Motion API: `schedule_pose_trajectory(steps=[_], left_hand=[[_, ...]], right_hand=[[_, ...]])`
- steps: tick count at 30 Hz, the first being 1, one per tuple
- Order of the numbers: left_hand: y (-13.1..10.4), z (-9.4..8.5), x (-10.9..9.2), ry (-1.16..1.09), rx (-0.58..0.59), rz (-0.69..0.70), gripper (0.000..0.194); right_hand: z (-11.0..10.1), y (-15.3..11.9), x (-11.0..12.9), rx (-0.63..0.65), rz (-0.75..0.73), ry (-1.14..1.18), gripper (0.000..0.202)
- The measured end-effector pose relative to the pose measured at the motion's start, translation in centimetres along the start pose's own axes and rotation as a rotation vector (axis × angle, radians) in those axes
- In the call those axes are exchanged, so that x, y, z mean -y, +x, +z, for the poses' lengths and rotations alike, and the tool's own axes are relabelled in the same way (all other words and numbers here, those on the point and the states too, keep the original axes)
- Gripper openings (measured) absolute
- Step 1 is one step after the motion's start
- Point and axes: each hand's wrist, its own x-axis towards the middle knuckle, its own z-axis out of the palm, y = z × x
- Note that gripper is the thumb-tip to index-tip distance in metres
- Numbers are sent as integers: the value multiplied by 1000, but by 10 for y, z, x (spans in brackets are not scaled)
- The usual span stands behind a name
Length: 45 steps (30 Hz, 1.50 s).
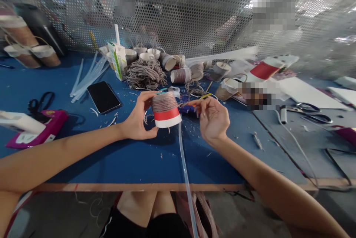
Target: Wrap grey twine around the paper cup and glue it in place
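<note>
A small cup (167, 114) with a red band, a white rim and cord wound round its narrower end is held in my left hand (140, 119), thumb and fingers on its left side and ends. To the right of the cup my right hand (213, 119) is raised palm up, its fingers curled and pinched on a thin cord (185, 104) that runs to the cup's wound part. A clear flexible strip (184, 163) hangs from the cup's right edge down past the table edge.
A cord heap (146, 74) and several small cups (180, 75) lie behind my hands. A phone (103, 97), clear strips (90, 76) and a drink carton (118, 59) are at the left. Scissors (308, 108) lie right; a perforated metal screen (178, 11) stands behind.
</note>
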Motion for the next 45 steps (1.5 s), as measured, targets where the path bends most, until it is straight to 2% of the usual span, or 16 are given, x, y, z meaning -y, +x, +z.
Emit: schedule_pose_trajectory(steps=[2,4,6,7,8,11,12,14,17,20,25,30,33,37,40,45], left_hand=[[-1,0,1,-5,3,-28,81],[-1,0,3,-24,13,-49,79],[1,0,4,-59,26,-31,77],[1,-1,4,-81,35,-8,76],[3,-2,4,-107,51,18,77],[5,-6,4,-193,136,73,87],[6,-7,4,-220,167,72,90],[6,-8,3,-261,238,48,91],[6,-9,2,-297,335,-10,88],[5,-8,3,-251,359,7,92],[3,-6,2,-3,268,63,106],[-1,-5,-2,118,207,122,108],[-1,-3,0,97,142,94,99],[0,1,3,-48,34,-11,80],[0,2,3,-85,40,-61,81],[0,-4,2,36,134,-49,96]], right_hand=[[1,-1,-1,-57,-52,-21,34],[3,-5,-1,-77,-169,-56,27],[5,-10,0,-22,-316,-104,22],[5,-11,1,48,-383,-137,24],[5,-13,2,142,-441,-172,32],[3,-12,3,464,-540,-307,75],[2,-12,3,538,-559,-345,88],[1,-10,3,602,-578,-413,104],[-1,-11,0,590,-555,-511,109],[-2,-13,-2,572,-548,-536,107],[-1,-13,-4,533,-600,-584,106],[-1,-12,-4,549,-665,-628,105],[-2,-12,-3,522,-646,-693,106],[-5,-10,-4,531,-567,-705,114],[-9,-8,-6,535,-527,-685,104],[-12,-7,-10,521,-485,-666,94]])
